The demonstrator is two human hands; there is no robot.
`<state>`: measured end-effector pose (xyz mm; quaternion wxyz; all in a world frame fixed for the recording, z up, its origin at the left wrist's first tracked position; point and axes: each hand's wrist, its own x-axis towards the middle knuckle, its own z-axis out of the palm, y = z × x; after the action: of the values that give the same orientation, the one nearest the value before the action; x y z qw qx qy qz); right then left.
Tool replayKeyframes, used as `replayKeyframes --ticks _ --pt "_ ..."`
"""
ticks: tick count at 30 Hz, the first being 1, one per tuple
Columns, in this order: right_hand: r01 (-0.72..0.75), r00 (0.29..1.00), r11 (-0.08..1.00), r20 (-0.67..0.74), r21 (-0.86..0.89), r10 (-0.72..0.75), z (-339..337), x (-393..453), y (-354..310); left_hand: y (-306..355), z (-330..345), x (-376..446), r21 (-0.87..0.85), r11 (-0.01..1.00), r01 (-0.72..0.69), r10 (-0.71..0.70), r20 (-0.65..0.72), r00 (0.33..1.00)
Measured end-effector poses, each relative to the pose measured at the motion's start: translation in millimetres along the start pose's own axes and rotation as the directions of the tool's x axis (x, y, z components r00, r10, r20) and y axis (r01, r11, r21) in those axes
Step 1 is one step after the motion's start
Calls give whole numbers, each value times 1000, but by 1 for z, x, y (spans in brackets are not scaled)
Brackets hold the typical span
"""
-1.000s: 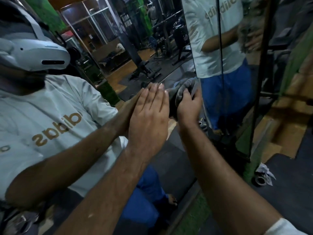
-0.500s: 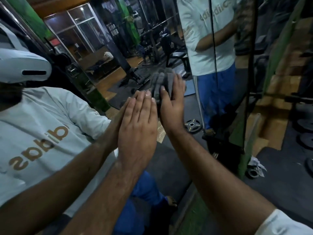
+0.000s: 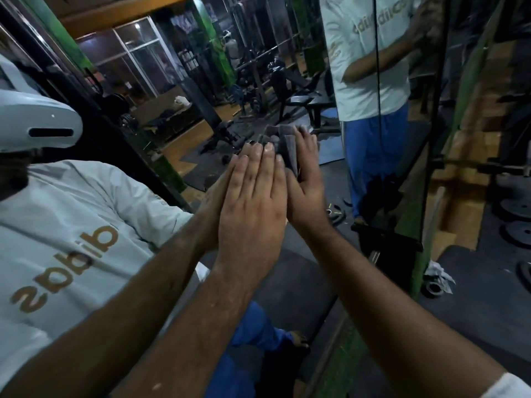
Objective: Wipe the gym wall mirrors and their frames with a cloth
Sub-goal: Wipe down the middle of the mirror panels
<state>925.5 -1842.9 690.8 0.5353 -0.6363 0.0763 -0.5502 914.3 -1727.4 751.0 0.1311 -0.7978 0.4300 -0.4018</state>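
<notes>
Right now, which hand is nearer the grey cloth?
Right. The right hand presses the grey cloth flat against the mirror, fingers straight over it. The left hand lies flat on the glass just beside and below it, fingertips near the cloth's edge.

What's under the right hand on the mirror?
A grey cloth lies between the right hand and the mirror, its folds sticking out past the fingers. The glass beneath the cloth is covered, so its state cannot be seen.
</notes>
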Motion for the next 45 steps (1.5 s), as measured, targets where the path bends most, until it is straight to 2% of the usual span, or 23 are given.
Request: replayKeyframes --ticks 2,4,5,6,7,10,12,14,16,18,20,23,25,27,29,31,33,36,38,40,42,44,45 --pt "54 999 992 3 -117 -54 2 -15 21 -6 -6 -14 -20 999 46 -47 -56 997" --pt "-272 951 962 -151 -1 268 4 -29 38 -12 -12 -31 -7 995 99 -99 -78 992" --pt "-449 860 887 -219 106 461 7 -33 40 -15 -14 -39 18 993 118 -116 -81 990" --pt "-538 790 824 -236 179 566 12 -36 34 -17 -15 -44 51 991 122 -117 -86 989" --pt "-547 789 818 -218 179 575 18 -37 18 -19 -15 -49 75 991 115 -108 -88 990" --pt "-185 977 978 -90 98 193 32 -45 -31 -22 -13 -54 110 988 109 -99 -90 991" --pt "50 998 999 -27 12 -50 34 -46 -33 -25 -10 -55 130 987 93 -80 -104 991" --pt "118 993 985 1 -124 -119 30 -55 -15 -28 -9 -57 119 990 72 -59 -106 993" --pt "-103 992 986 -86 -131 92 24 -68 11 -29 -10 -59 93 993 67 -58 -92 994" --pt "-451 870 890 -185 75 457 17 -70 20 -29 -12 -59 92 994 56 -49 -77 996" --pt "-502 835 852 -172 151 523 22 -64 2 -28 -11 -59 87 994 62 -56 -77 995" --pt "-84 996 996 14 30 83 32 -61 -51 -29 -11 -56 88 992 90 -80 -114 990" --pt "91 993 994 84 -53 -86 31 -53 -55 -34 -19 -60 28 996 86 -83 -99 992" --pt "133 988 977 103 -168 -117 25 -63 -33 -41 -25 -74 10 995 100 -98 -81 992" --pt "-57 997 985 40 -163 64 22 -84 -12 -47 -30 -92 57 987 149 -144 -83 986" --pt "-390 914 921 -122 -2 386 27 -97 -10 -48 -33 -105 97 981 169 -164 -61 985" --pt "-508 843 854 -142 108 519 37 -97 -27 -47 -33 -109 123 979 161 -158 -32 987" --pt "-201 980 977 22 74 200 45 -94 -56 -48 -32 -111 117 984 138 -136 -18 990" --pt "33 991 999 126 3 -33 45 -100 -58 -51 -32 -117 95 987 132 -129 -33 991" --pt "101 986 989 144 -111 -85 40 -110 -42 -53 -36 -131 64 986 154 -151 -50 987" --pt "-136 990 985 15 -108 138 37 -123 -25 -56 -40 -148 73 985 155 -152 -45 987" --pt "-483 862 873 -136 70 488 42 -125 -29 -63 -42 -158 74 988 134 -131 -40 991" --pt "-551 814 826 -143 120 564 47 -122 -38 -68 -43 -162 70 990 123 -120 -38 992"
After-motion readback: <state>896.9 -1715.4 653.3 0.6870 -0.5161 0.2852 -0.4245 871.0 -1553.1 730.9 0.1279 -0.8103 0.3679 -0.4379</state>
